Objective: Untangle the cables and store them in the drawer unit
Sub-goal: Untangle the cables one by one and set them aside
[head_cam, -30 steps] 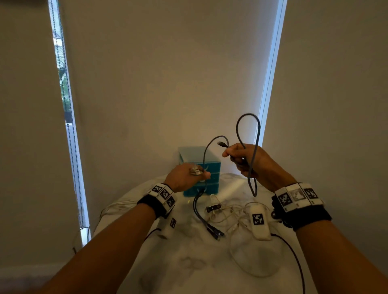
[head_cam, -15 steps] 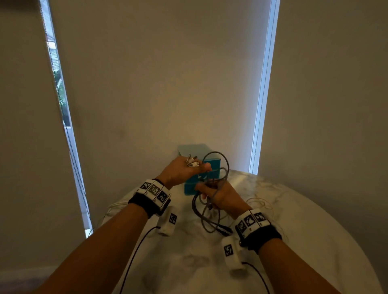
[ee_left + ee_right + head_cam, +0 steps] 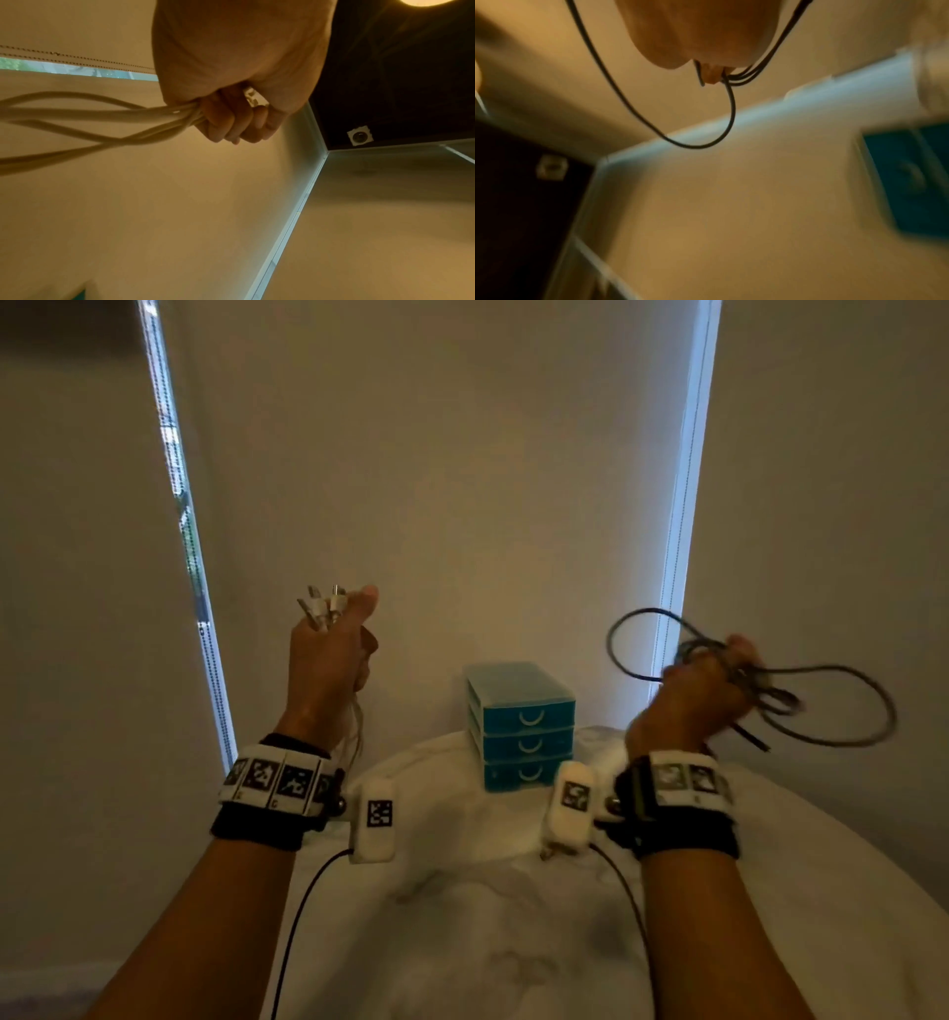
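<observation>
My left hand [image 3: 336, 654] is raised on the left and grips a bunch of white cables [image 3: 90, 117]; their plug ends [image 3: 321, 606] stick up above the fist, and the strands hang down past the wrist. My right hand [image 3: 714, 680] is raised on the right and holds a coiled dark cable [image 3: 832, 706], whose loops stick out to both sides; the same dark cable [image 3: 680, 130] shows blurred in the right wrist view. The teal drawer unit [image 3: 521, 726] stands between the hands at the back of the table, with its three drawers closed.
The white marble table [image 3: 462, 916] lies below my arms, against the wall. Pale blinds with bright window slits [image 3: 190, 546] stand behind. Black leads [image 3: 303, 906] trail from the wrist cameras.
Both hands have risen and moved apart. The dark cable has come away from the white cables and off the table with the right hand; the white bunch is lifted by the left.
</observation>
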The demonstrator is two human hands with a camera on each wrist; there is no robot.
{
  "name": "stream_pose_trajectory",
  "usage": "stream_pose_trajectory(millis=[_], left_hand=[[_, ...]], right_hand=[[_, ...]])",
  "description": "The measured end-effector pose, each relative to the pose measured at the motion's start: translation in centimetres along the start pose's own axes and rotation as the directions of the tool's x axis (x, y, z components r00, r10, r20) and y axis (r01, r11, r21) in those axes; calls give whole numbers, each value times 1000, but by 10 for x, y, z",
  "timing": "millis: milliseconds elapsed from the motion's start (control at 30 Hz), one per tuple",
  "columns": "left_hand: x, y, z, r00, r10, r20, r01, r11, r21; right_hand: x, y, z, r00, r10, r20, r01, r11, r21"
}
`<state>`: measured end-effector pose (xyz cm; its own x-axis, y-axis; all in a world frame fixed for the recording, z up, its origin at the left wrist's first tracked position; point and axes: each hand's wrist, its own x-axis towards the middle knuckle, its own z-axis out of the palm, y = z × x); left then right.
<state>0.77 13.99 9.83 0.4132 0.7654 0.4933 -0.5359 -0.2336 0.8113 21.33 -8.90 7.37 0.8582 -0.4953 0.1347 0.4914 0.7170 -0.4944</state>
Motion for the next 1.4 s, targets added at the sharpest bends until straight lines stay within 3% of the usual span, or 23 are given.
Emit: stream_pose_trajectory(millis=[33,67,100,133,167,200,233,267,300,367,433,500,633,733,833,1000,1200,1300,1400], left_hand=[[0,4,-1,1000,4,31,-5,1000,9],[-1,7,-5,999,13,45,-14,1000,15],[-3,11,-8,999,20,41,-21,1000,19],[-5,14,-12,999,33,34,-34,999,26],[-7,17,-17,999,46,24,-47,998,33],[-7,17,-22,998,61,11,-61,997,54],[-9,19,-27,997,71,-10,-70,995,78],[-9,18,-31,996,79,-29,-76,992,99],[-9,17,-35,996,75,-39,-70,991,117],[-8,10,-39,999,34,-21,-31,988,151],[-9,-2,-36,999,-44,32,35,974,222],[-10,-16,-28,983,-144,118,111,962,248],[-12,-50,-3,897,-381,226,346,921,182],[-17,-73,13,815,-506,280,512,857,59],[-25,-89,23,751,-567,339,585,809,57],[-47,-98,51,739,-479,474,470,870,146],[-52,-113,67,792,-365,490,179,905,385],[-57,-118,72,793,-326,514,117,910,397],[-59,-129,73,809,-306,502,93,910,404]], right_hand=[[-30,22,20,989,21,146,-9,997,-83],[-62,45,36,911,110,397,-38,982,-187],[-90,68,48,721,269,638,-37,935,-352],[-112,85,53,462,449,765,81,837,-541],[-128,98,53,232,592,772,259,727,-636],[-135,111,50,107,670,735,395,650,-649],[-138,117,47,79,684,725,453,623,-638],[-137,122,43,113,657,745,436,641,-632],[-134,125,38,183,616,766,369,679,-634],[-125,131,27,395,551,735,146,752,-643],[-115,132,7,500,546,672,-94,805,-585],[-106,126,-17,503,598,625,-283,796,-534],[-101,120,-60,434,737,518,-561,671,-486],[-99,113,-81,405,714,571,-484,697,-529],[-99,103,-94,386,669,636,-377,743,-553],[-99,94,-100,362,627,690,-238,778,-582],[-98,94,-105,429,634,643,-254,768,-588],[-97,94,-109,484,627,610,-247,767,-592],[-101,90,-113,506,618,602,-221,768,-602]])
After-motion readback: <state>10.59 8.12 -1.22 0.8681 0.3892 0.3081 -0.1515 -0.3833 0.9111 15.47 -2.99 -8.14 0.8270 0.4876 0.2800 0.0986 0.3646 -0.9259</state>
